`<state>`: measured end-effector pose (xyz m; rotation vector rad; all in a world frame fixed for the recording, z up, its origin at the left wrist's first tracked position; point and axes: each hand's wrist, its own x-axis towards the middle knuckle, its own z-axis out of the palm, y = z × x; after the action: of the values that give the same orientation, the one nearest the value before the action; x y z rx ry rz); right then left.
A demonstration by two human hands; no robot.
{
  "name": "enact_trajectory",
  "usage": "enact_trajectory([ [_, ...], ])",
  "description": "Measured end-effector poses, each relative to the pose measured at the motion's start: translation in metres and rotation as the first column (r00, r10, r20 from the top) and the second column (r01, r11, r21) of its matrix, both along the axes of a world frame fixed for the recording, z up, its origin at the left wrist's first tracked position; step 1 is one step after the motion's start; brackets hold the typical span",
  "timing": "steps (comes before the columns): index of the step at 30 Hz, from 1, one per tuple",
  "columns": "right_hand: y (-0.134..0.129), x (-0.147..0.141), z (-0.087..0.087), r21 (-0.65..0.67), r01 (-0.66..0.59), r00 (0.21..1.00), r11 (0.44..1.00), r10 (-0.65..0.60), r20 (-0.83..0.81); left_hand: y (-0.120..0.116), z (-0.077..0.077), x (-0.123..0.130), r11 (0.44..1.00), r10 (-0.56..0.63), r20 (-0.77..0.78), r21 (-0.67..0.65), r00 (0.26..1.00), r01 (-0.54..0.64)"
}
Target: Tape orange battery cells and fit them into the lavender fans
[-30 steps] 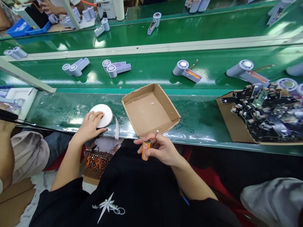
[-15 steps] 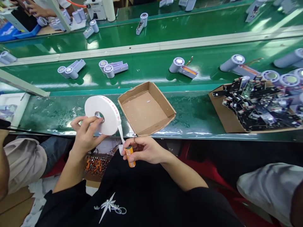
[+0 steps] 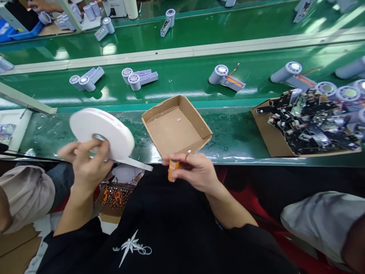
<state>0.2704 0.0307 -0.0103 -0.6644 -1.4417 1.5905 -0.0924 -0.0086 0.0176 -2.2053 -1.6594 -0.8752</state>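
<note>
My left hand (image 3: 89, 161) grips a large white roll of tape (image 3: 119, 135) by its centre hole, fingers hooked into the core. A loose strip of tape (image 3: 138, 164) hangs off the roll's lower right side and ends in the air. Between the thumb and fingers of my right hand (image 3: 196, 171) is an orange cylindrical battery (image 3: 172, 170), held upright, with a thin wire and small white connector by the fingers. Just beyond that hand, a shallow cardboard box (image 3: 173, 131) stands on the green bench with a few small white scraps inside.
Lilac fan-like housings (image 3: 134, 80) lie along the green conveyor (image 3: 182, 82). At right, a cardboard box (image 3: 270, 140) overflows with black circuit boards (image 3: 308, 121). Below the bench at left is a box of orange batteries (image 3: 115, 198). People sit on both sides; a sleeve (image 3: 325, 224) shows at right.
The tape roll has moved left in my left hand, and its strip has come apart from the battery. My right hand has carried the battery right and up towards the cardboard box.
</note>
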Motion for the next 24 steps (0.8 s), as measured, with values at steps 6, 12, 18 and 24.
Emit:
enact_trajectory([
  [6,0.018,-0.003,0.024,0.238,0.282,0.924,0.929,-0.330,0.194,0.006,-0.009,0.049,0.974,-0.195,-0.193,0.074,0.962,0.213],
  [12,0.021,-0.008,0.015,0.337,0.215,0.911,0.917,-0.312,0.269,0.015,-0.007,0.056,0.961,-0.275,-0.189,-0.012,0.943,0.278],
  [18,0.025,-0.004,0.004,0.149,0.198,0.959,0.969,-0.223,0.176,0.011,-0.011,0.079,0.968,-0.245,-0.194,0.000,0.950,0.250],
  [24,0.019,-0.040,-0.015,-0.133,0.620,0.745,0.774,-0.633,-0.211,0.006,-0.033,0.121,0.983,-0.126,-0.030,0.132,0.992,0.129],
])
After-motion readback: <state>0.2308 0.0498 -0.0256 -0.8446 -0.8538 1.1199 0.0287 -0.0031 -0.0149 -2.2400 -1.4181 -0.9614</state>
